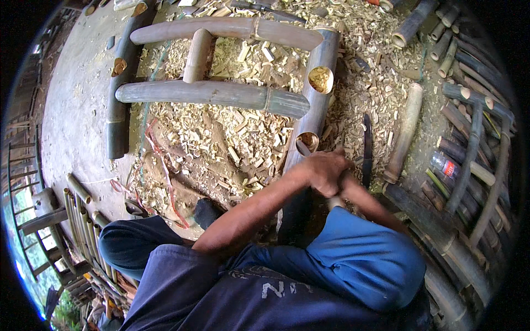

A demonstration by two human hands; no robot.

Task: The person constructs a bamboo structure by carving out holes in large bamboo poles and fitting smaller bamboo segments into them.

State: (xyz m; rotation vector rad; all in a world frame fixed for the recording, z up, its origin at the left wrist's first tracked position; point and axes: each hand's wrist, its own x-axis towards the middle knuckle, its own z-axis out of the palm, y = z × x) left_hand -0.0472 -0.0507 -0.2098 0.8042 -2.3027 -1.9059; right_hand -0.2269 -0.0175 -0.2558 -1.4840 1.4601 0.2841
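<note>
My left hand (pixel 323 172) and my right hand (pixel 348 185) are closed together around a tool beside a thick bamboo pole (pixel 317 107). A narrow grey blade (pixel 302 147) shows past my left hand, at the lower hole of that pole. Below my hands a pale wooden handle end (pixel 335 203) sticks out near my right knee. My fingers cover most of the tool. Another hole higher up the pole holds pale shavings (pixel 320 80). Two curved bamboo rails (pixel 215 94) run left from this pole to a second upright pole (pixel 117 118), with a short crosspiece (pixel 197 55) between them.
Wood chips (pixel 243 138) cover the ground. A dark-bladed knife (pixel 367 149) and a loose bamboo length (pixel 406 132) lie to the right. Farther right are stacked bamboo poles, a bamboo frame (pixel 469 154) and a plastic bottle (pixel 443 164). Red strips (pixel 160 154) lie at left.
</note>
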